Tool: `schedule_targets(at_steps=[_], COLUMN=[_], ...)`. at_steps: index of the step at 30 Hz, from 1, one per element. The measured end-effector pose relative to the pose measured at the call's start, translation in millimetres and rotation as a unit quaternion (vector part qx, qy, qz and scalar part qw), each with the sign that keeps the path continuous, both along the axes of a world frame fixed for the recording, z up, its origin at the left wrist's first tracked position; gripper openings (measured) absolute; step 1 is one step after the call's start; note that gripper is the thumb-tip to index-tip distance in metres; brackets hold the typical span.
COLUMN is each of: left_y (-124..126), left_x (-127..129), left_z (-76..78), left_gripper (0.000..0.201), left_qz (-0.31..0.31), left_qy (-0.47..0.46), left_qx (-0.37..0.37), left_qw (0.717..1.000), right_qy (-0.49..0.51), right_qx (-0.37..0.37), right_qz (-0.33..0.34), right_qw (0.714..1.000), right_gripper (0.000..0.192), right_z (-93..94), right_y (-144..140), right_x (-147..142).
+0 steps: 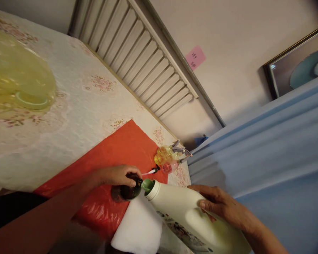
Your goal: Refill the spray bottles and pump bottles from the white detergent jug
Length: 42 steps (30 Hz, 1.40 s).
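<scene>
**Head view: white jug tilted, spout at dark bottle**

Head view shows a large white jug held tilted. Its long axis runs from the lower right of the frame up to the left, and its green spout points toward the far left, meeting the mouth of a small dark bottle. The jug's handle side faces up. A printed label shows on its lower side.

Right hand: fingers closed around the jug body at the handle, thumb on top, gripping it firmly.

Left hand: fingers curled over the top of the dark bottle, gripping it just beside the spout. The bottle stands roughly upright on a red plastic sheet.

Location: jug and bottle sit near the right edge of the table, toward its near end. The table carries a floral lace-pattern cover. A white cloth lies under the jug's neck, overlapping the red sheet.

Nearby items: a pump head with a thin white tube lies on the red sheet just beyond the bottle. Yellow and pink clear toys rest at the table's right edge. A yellow translucent cover stands toward the far left of the table, well apart from the hands.
</scene>
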<state>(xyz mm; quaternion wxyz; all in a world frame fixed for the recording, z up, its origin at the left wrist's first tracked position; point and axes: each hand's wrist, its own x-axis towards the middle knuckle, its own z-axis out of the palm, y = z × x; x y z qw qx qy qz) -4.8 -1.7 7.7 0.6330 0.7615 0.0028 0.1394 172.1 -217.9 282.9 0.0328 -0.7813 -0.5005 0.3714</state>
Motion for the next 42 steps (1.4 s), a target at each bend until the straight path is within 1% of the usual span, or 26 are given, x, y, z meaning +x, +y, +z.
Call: schedule_targets(at_steps=[10, 17, 27, 31, 35, 42], left_y=[-1.2, -0.4, -2.2, -1.7, -1.9, -3.0], left_x=[0.5, 0.4, -2.2, -0.9, 0.1, -0.5], left_z=[-0.2, -0.8, 6.5, 4.0, 1.2, 3.7], left_gripper=[0.035, 0.036, 0.034, 0.034, 0.034, 0.034], left_qz=[-0.001, -0.001, 0.003, 0.003, -0.003, 0.007], left_qy=[-0.002, 0.004, 0.006, 0.002, 0.001, 0.004], left_qx=[-0.008, -0.003, -0.006, 0.0, -0.013, -0.008], left_qw=[1.0, 1.0, 1.0, 1.0, 1.0, 1.0], right_qy=[-0.008, -0.007, -0.007, -0.011, -0.005, -0.006], right_qx=[0.002, 0.0, 0.006, -0.003, -0.009, -0.006], right_qz=[0.012, 0.004, 0.005, 0.008, 0.008, 0.004], right_qw=[1.0, 1.0, 1.0, 1.0, 1.0, 1.0], right_gripper=[0.062, 0.063, 0.06, 0.06, 0.061, 0.061], right_z=[0.6, 1.2, 1.1, 1.6, 0.2, 0.7], right_y=[0.9, 1.7, 1.0, 1.9, 1.2, 0.5], right_x=[1.1, -1.2, 1.9, 1.2, 3.8, 4.3])
